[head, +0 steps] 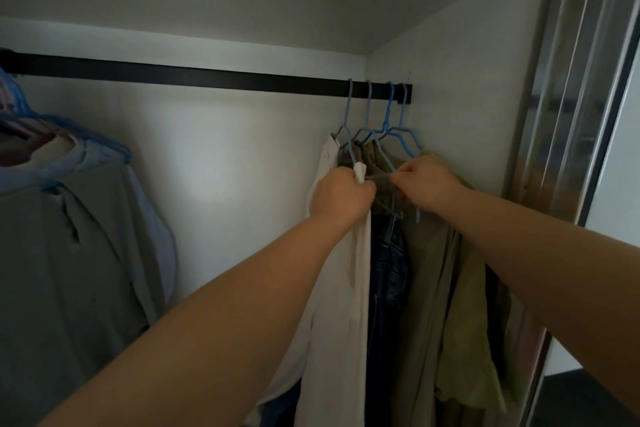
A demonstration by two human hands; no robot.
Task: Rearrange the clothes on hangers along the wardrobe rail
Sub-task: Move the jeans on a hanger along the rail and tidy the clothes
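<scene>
Up at the right end of the rail (207,74), four blue hangers (388,121) are hanging close together beside the side wall (467,80). The left hand (341,196) is gripping the cream garment (341,305), fingers curled tight around a fold of its cloth near the hanger. The right hand (427,184) is pinching the olive garment (464,305) just beside it, fingertips closed on cloth. Dark jeans (388,270) are hanging between the two. Far left, grey shirts (69,253) are hanging on more hangers, well apart from this group.
</scene>
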